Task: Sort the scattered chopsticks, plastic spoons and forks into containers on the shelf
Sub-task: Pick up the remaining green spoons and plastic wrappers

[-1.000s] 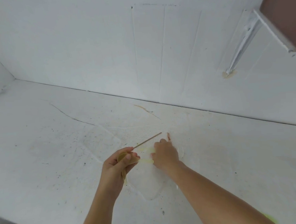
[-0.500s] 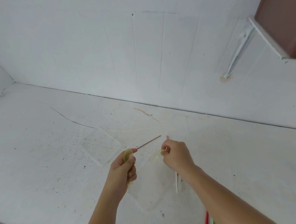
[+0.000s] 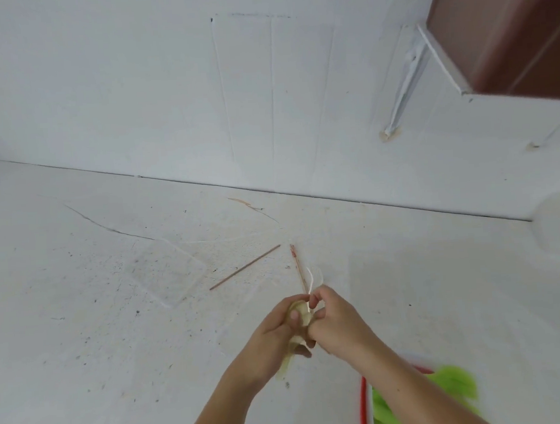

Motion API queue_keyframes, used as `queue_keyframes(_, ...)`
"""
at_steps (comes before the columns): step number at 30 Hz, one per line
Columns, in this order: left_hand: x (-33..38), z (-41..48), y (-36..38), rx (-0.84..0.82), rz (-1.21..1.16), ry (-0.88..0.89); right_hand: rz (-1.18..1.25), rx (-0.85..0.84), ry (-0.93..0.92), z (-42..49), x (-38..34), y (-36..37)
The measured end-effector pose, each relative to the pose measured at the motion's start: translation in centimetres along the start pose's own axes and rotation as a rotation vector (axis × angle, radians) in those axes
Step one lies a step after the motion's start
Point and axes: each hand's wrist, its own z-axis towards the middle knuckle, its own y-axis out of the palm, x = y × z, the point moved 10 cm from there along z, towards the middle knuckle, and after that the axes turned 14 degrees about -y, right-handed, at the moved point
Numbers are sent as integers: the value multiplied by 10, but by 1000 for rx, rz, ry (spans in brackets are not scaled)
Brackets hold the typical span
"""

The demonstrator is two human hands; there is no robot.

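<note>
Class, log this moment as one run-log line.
left hand: holds yellow spoons | right hand: pinches white utensil | table: brown chopstick loose

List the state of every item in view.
Left hand: grips yellow spoons.
Right hand: pinches white utensil.
Brown stick: lying loose on counter.
Red-marked chopstick: on counter, near end hidden by hands.
Clear lid: flat on counter.
</note>
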Motion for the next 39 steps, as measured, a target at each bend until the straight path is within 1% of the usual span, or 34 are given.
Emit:
queue_keyframes(2, -1, 3, 6, -10, 5, -32, 86, 46, 55, 0, 9, -3)
queue_keyframes(4, -3, 9, 9, -15, 10, -68, 107, 129, 34, 3, 10, -13)
queue_keyframes(7, -2, 19, 8, -4, -43, -116, 50, 179, -112, 8, -5, -29)
queue_keyframes(10, 3, 26, 7, -21, -114, -122, -18, 228, -261, 11, -19, -45)
queue_keyframes(14, 11, 27, 17, -149, -149, -146, -74, 235, -356, 17, -28, -49)
queue_keyframes(16, 12, 27, 21, -173, -164, -169, -110, 213, -364, 18, -29, -47)
queue_keyframes(18, 9, 27, 22, -176, -179, -186, -78, 217, -357, 17, -28, -51)
queue_keyframes(20, 7, 23, 23, -184, -137, -200, -73, 289, -372, 12, -26, -62)
queue_keyframes(21, 5, 22, 24, -186, -99, -212, -114, 315, -393, 9, -26, -66)
queue_keyframes(23, 2, 22, 26, -179, -42, -246, -177, 271, -409, 3, -23, -61)
queue_keyframes(25, -1, 24, 29, -178, -32, -306, -128, 171, -358, -4, -12, -50)
queue_keyframes(26, -3, 24, 34, -197, -26, -340, -89, 153, -323, -8, -5, -51)
queue_keyframes(27, -4, 24, 41, -226, -15, -362, -58, 168, -295, -13, 0, -58)
queue_keyframes(28, -3, 24, 48, -247, 12, -357, -34, 222, -271, -18, 6, -71)
queue_keyframes(29, 1, 26, 53, -231, 71, -327, -14, 307, -248, -25, 12, -89)
queue_keyframes(31, 15, 33, 64, -115, 279, -201, 1, 496, -212, -48, 26, -127)
queue_keyframes(32, 22, 36, 75, -69, 379, -136, 7, 558, -203, -62, 33, -143)
queue_keyframes(33, 27, 39, 89, -50, 465, -90, 10, 592, -194, -75, 38, -154)
queue_keyframes(36, 33, 45, 161, -94, 680, -19, 47, 653, -132, -132, 69, -198)
queue_keyframes(39, 33, 46, 243, -137, 781, 47, 156, 637, -19, -197, 110, -248)
